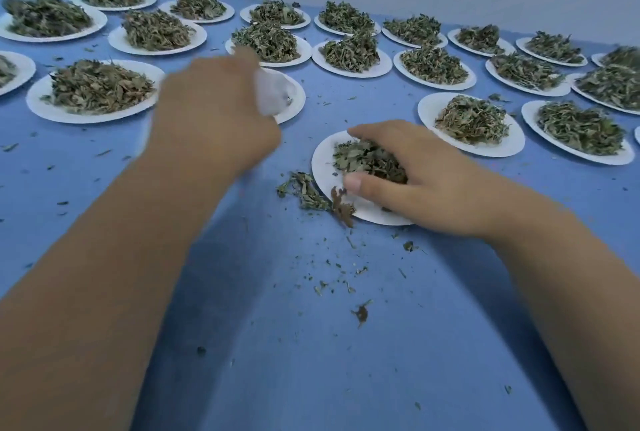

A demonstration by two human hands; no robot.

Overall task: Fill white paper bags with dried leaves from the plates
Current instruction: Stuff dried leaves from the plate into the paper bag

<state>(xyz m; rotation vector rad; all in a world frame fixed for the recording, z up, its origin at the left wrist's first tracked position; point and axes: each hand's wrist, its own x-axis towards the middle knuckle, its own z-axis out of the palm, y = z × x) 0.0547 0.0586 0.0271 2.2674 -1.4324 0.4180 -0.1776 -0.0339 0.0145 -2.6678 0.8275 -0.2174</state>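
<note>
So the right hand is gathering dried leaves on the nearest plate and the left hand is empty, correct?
Not quite. The head view shows the left hand holding a white paper bag, though it is blurred. The rest stands: the right hand grips dried leaves on the nearest plate.

The left hand [214, 112], at centre frame, is blurred, so its fingers cannot be told apart. The white bag [273, 91] in its grip is only a pale smear, and it hides much of the far plate [294, 98] behind it. The right hand [415, 174] covers the right side of the near plate [322, 164] and part of its leaves [360, 157]. The left-edge plate [10, 70] and the right-edge plate [620, 56] are cut off, as are both forearms at the bottom.
</note>
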